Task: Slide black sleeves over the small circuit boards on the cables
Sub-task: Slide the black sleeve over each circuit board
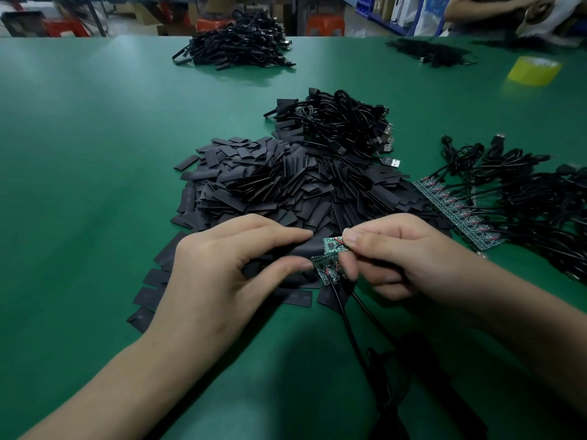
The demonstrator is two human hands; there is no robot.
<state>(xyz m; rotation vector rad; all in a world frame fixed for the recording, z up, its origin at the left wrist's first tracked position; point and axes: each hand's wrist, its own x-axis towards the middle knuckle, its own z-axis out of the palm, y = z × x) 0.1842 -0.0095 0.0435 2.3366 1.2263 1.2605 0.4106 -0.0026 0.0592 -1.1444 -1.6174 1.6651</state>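
A large heap of flat black sleeves (286, 185) lies mid-table. My left hand (222, 274) pinches one black sleeve (301, 249) at the heap's near edge, between forefinger and thumb. My right hand (403, 252) pinches several small green circuit boards (328, 258) by their red-wired ends, right beside the sleeve's open end. Their black cables (359, 338) trail toward me across the mat. A row of bare circuit boards on cables (457, 211) lies to the right.
A tangle of sleeved cables with USB plugs (343, 122) sits behind the heap. Another cable pile (238, 46) lies at the far edge of the green mat (79, 154). A yellow tape roll (533, 71) stands far right. A person (482, 7) is beyond the table.
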